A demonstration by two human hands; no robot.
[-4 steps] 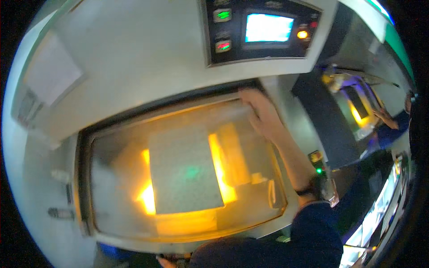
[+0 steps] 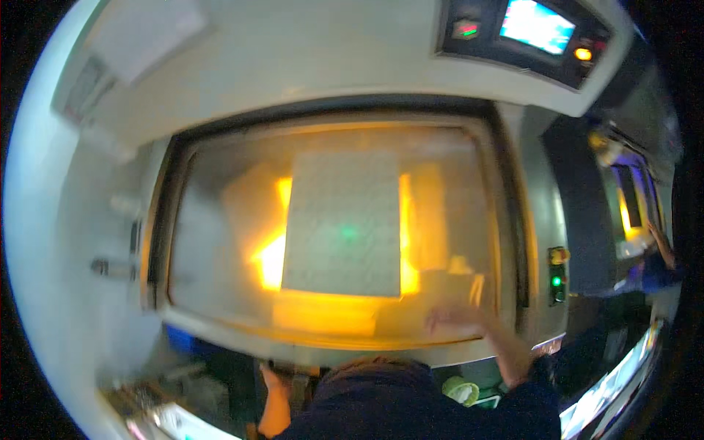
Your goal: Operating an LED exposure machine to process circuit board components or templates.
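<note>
A framed glass panel, lit yellow from below, fills the middle. A grey-green rectangular sheet lies flat at its centre, with a green glow on it. My right hand is over the panel's lower right edge. It is blurred, but its fingers seem loosely apart with nothing visible in them. My left hand is below the panel's front edge, beside my body. Its fingers are too dark and blurred to read.
Above the panel hangs a pale machine housing with a control panel and bright screen. A small button box with a green light is at the right. Farther right, a co-worker's arm reaches to another lit station. A pale green bin stands below.
My right hand has left the frame's far right corner and come down toward the near edge. The view has swung, so the panel appears straighter and higher. The sheet stays on the panel.
</note>
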